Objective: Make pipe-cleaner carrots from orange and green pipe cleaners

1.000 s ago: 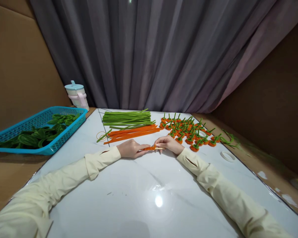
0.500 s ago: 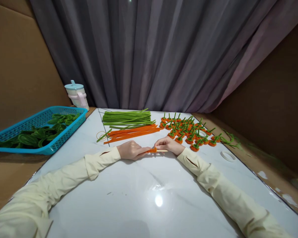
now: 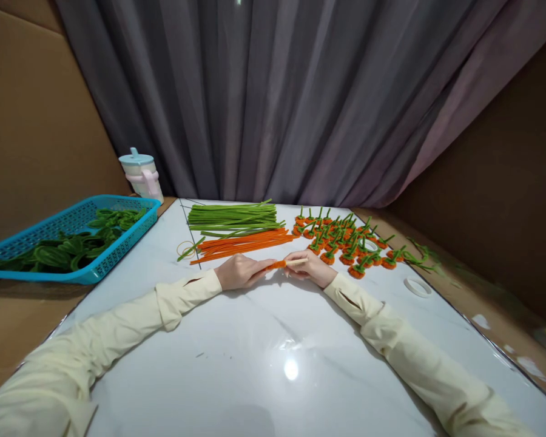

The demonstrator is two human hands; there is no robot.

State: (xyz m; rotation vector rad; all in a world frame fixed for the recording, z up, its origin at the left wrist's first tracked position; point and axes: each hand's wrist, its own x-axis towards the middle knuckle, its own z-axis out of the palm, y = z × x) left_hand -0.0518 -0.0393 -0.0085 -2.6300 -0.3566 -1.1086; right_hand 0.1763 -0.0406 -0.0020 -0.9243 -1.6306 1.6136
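A short orange pipe cleaner coil is wrapped around one end of a pale wooden stick. From the left, my left hand is closed on the coiled end, its outstretched index finger against the orange fuzz. My right hand is closed with its fingertips just below the coil, at the pipe cleaner; the free end of the stick crosses in front of its fingers. Exactly what those fingertips pinch is partly hidden. Behind my hands lie loose orange pipe cleaners and a bundle of green pipe cleaners.
Several orange fuzzy pieces with green stems stand at the right. Near them lies a white tape roll. A blue basket of green looped pieces is at the left, with a lidded cup behind it. A grey curtain hangs behind.
My right fingertips have moved from above the coil to below it. The stick has risen slightly and now passes in front of my right fingers. My left hand has shifted only a little.
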